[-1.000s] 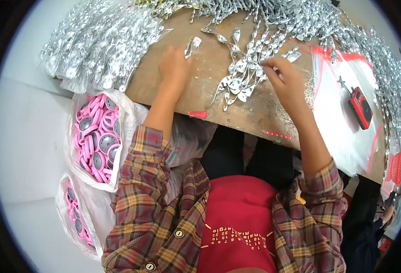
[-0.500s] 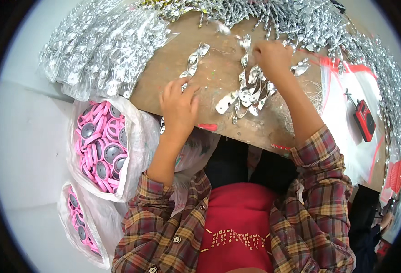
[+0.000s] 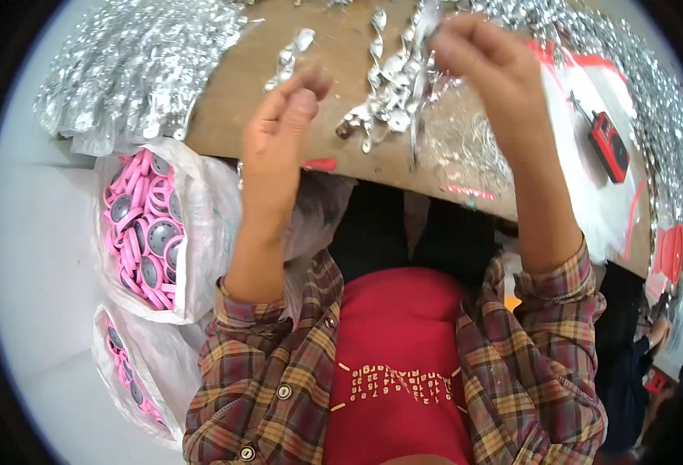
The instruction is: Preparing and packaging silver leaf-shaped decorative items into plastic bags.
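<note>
Both hands have risen off the brown wooden surface (image 3: pixel 279 85) since half a second ago. Right hand (image 3: pixel 485 74) pinches a thin silver metal strip (image 3: pixel 419 101) above the loose silver pile (image 3: pixel 384 85); left hand (image 3: pixel 283 128) hangs empty, fingers loosely curled. Held so lightly, it might slip and drop.

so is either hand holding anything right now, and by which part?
Right hand pinches a silvery strip by its top end; the rest dangles. Left hand holds nothing visible.
</note>
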Demonstrator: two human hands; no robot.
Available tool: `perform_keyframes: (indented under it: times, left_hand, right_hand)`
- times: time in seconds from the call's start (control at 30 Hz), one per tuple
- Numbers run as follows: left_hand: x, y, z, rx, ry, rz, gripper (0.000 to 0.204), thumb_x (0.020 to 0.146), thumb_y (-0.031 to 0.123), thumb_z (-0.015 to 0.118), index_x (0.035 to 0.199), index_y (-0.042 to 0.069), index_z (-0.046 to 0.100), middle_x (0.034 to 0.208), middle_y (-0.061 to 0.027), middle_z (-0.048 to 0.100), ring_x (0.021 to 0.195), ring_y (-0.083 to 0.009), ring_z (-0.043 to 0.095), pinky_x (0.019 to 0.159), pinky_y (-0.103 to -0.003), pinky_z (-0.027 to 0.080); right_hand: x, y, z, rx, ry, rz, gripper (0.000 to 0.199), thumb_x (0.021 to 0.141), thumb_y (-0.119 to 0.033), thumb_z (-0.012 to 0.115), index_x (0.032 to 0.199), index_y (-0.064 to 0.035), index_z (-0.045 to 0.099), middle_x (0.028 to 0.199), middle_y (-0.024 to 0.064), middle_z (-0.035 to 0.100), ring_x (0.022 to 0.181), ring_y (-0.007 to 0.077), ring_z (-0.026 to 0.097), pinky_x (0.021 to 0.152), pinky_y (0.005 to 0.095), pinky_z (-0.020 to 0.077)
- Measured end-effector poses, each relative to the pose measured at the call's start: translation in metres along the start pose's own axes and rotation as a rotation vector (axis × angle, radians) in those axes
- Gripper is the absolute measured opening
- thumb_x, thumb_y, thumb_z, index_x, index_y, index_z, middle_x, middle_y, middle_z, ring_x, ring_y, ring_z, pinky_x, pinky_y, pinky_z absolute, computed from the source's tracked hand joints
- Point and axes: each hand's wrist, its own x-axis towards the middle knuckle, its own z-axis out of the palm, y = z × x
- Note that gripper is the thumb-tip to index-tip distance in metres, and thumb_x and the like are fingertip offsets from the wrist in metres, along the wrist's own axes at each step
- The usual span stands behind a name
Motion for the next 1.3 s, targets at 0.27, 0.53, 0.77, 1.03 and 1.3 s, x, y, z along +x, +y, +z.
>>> perform_keyframes:
  times: [0.27, 0.53, 0.77, 1.03, 1.3]
  left_hand:
    - [-0.027, 0.005, 0.025, -0.404, -0.201, -0.260, 0.045, 0.101, 0.026, 0.038, 0.131, -0.008, 0.040, 0.114, -0.0172, 0.060, 0.102, -0.0277, 0.061, 0.096, -0.037, 0.047]
    - [-0.049, 0.009, 0.039, 0.053, -0.173, 0.003, 0.032, 0.097, 0.020, 0.053, 0.115, -0.006, 0.058, 0.081, -0.0028, 0.059, 0.060, -0.0047, 0.049, 0.056, -0.018, 0.040]
    - [-0.076, -0.028, 0.037, 0.138, -0.274, -0.262, 0.028, 0.091, 0.017, 0.063, 0.112, -0.002, 0.061, 0.074, 0.0014, 0.051, 0.060, -0.0041, 0.045, 0.053, -0.020, 0.038]
    - [-0.065, -0.028, 0.055, -0.083, -0.373, -0.416, 0.027, 0.086, 0.010, 0.067, 0.110, -0.002, 0.061, 0.075, 0.0049, 0.054, 0.067, -0.0016, 0.048, 0.060, -0.019, 0.040]
    - [-0.052, -0.035, 0.057, -0.103, -0.627, -0.556, 0.025, 0.087, 0.023, 0.066, 0.100, 0.002, 0.065, 0.074, 0.0053, 0.055, 0.063, -0.0019, 0.045, 0.054, -0.019, 0.036]
  right_hand:
    - [-0.127, 0.017, 0.039, -0.016, -0.417, 0.439, 0.011, 0.086, -0.011, 0.062, 0.091, -0.0014, 0.061, 0.077, 0.0080, 0.063, 0.068, 0.0167, 0.061, 0.062, 0.0294, 0.0458]
    - [-0.117, 0.041, -0.029, -0.702, -0.028, 0.140, 0.008, 0.081, -0.010, 0.065, 0.088, -0.0068, 0.066, 0.083, 0.0092, 0.063, 0.071, 0.0271, 0.060, 0.066, 0.0361, 0.0474]
    - [-0.107, 0.072, -0.036, -1.231, -0.087, -0.181, 0.005, 0.078, -0.015, 0.066, 0.080, -0.0127, 0.061, 0.072, 0.0012, 0.056, 0.062, 0.0200, 0.054, 0.064, 0.0329, 0.0354]
    - [-0.109, 0.064, -0.028, -1.087, -0.178, -0.108, 0.007, 0.079, -0.011, 0.064, 0.082, -0.0084, 0.059, 0.074, 0.0032, 0.056, 0.062, 0.0195, 0.054, 0.064, 0.0324, 0.0367]
    - [-0.120, 0.015, -0.022, -0.270, -0.196, 0.362, 0.006, 0.084, -0.006, 0.060, 0.084, -0.0003, 0.058, 0.076, -0.0009, 0.054, 0.068, 0.0061, 0.047, 0.062, 0.0212, 0.0378]
